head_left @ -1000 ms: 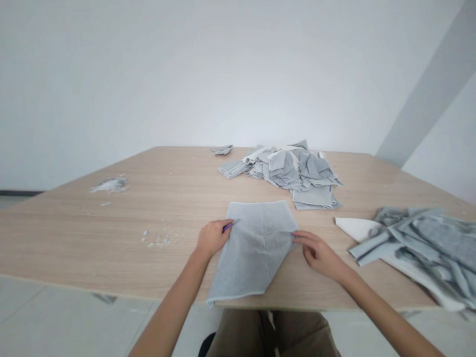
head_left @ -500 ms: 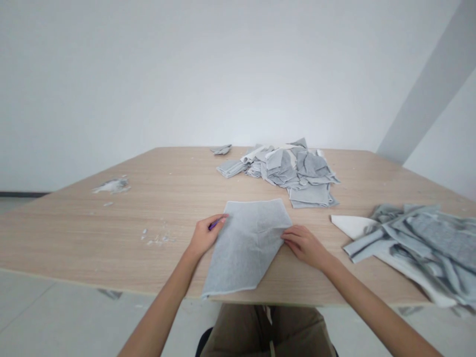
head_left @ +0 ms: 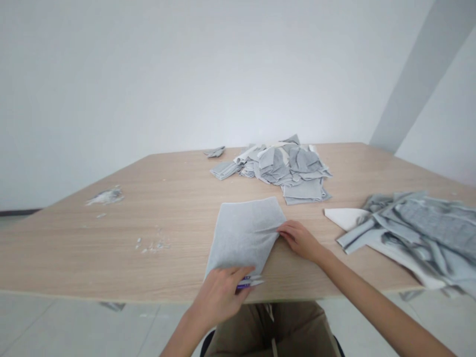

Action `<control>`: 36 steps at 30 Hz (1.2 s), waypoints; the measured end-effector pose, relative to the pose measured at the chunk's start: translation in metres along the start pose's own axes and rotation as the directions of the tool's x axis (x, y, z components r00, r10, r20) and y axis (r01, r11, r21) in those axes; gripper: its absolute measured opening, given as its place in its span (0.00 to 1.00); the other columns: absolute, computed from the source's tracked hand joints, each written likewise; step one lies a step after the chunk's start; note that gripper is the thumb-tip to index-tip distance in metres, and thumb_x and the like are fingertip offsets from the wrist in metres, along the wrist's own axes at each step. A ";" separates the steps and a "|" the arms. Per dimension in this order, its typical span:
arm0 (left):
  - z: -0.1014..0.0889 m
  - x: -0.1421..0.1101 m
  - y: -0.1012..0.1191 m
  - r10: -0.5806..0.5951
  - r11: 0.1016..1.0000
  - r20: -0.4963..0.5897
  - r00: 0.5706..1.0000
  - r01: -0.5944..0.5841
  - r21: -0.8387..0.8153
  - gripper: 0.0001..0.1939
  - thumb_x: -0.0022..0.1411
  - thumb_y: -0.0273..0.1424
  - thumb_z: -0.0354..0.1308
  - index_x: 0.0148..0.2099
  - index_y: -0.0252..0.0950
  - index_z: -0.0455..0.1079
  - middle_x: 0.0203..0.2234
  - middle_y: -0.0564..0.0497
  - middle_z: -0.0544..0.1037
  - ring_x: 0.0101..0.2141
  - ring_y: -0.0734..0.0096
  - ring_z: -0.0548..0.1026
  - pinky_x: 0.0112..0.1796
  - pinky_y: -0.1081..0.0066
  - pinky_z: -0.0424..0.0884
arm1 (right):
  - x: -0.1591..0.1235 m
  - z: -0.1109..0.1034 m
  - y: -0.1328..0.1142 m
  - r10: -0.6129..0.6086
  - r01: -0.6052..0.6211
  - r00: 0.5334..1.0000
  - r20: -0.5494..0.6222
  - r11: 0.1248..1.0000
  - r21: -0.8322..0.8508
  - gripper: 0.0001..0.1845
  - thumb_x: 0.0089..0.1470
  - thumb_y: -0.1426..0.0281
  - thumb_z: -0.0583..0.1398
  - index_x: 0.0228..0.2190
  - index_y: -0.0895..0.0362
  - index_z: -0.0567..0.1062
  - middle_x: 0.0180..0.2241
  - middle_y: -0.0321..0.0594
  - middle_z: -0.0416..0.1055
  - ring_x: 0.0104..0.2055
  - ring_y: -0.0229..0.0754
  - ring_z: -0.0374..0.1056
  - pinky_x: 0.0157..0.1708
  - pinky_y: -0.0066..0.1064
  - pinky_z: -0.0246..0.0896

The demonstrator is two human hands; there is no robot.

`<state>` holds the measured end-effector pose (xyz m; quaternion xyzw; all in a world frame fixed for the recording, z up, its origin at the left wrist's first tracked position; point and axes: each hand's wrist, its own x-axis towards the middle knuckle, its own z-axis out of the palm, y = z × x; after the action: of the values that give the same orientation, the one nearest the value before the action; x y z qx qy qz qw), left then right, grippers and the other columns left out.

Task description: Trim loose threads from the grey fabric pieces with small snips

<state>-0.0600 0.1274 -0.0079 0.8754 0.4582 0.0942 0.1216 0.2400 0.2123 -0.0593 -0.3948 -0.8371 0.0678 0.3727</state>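
Now, head view: vs. the earlier frames, the L hand (head_left: 222,293) has come down from the grey cloth's (head_left: 241,230) L edge to its near end, & the purple tool (head_left: 245,284) in it shows two pale pointed blades. R hand (head_left: 299,240) hasn't left the R edge.

Grip: L hand closed round the tool, fingers over the cloth's near part; R hand closed, pinching the cloth's R edge btwn thumb & fingers.

Cloth lies on the table (head_left: 178,198), in front of the person: thin, light grey, straight far edge, slanted R side, creases running to the R pinch. Near edge mostly hidden by L hand, so can't tell if it's folded.

Count: 1 cloth in hand, 1 tool, 2 hands. Beyond cloth, a bit R: 1 big grey-and-white heap (head_left: 282,166), pcs. overlap, can't count. Beyond it, slightly L: 1 small grey scrap (head_left: 214,152). R of it: 1 heap of grey strips (head_left: 427,228) on 1 white sheet (head_left: 344,217). L of it: 1 lint clump (head_left: 107,196) farther off, plus several white bits (head_left: 154,245) nearer, too small to count.
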 end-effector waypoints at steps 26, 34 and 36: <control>-0.018 0.035 -0.008 -0.233 0.856 -0.298 0.926 0.049 -0.514 0.22 0.66 0.45 0.51 0.27 0.36 0.73 0.20 0.55 0.68 0.24 0.72 0.67 0.27 0.74 0.62 | 0.020 0.039 -0.089 -0.015 0.002 0.994 -0.108 0.993 -0.114 0.35 0.50 0.62 0.69 0.57 0.54 0.68 0.53 0.53 0.72 0.54 0.56 0.67 0.55 0.51 0.61; -0.013 0.025 -0.016 -0.179 0.939 -0.422 0.889 0.025 -0.344 0.15 0.65 0.39 0.53 0.33 0.37 0.76 0.24 0.52 0.78 0.27 0.69 0.74 0.31 0.73 0.68 | 0.043 0.056 -0.105 0.133 -0.141 0.989 -0.064 0.977 -0.162 0.21 0.49 0.74 0.63 0.47 0.56 0.73 0.47 0.49 0.73 0.51 0.55 0.67 0.52 0.50 0.62; -0.012 0.022 -0.021 -0.165 0.956 -0.463 0.871 0.026 -0.293 0.13 0.64 0.36 0.52 0.37 0.38 0.77 0.28 0.50 0.81 0.29 0.66 0.77 0.34 0.71 0.70 | 0.039 0.052 -0.102 0.096 -0.106 0.992 -0.078 0.985 -0.137 0.22 0.48 0.78 0.60 0.47 0.55 0.73 0.47 0.48 0.74 0.51 0.54 0.67 0.53 0.48 0.62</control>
<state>-0.0678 0.1587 -0.0015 0.7745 0.4993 0.3662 0.1294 0.1265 0.1799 -0.0331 -0.4642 -0.8048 0.0132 0.3697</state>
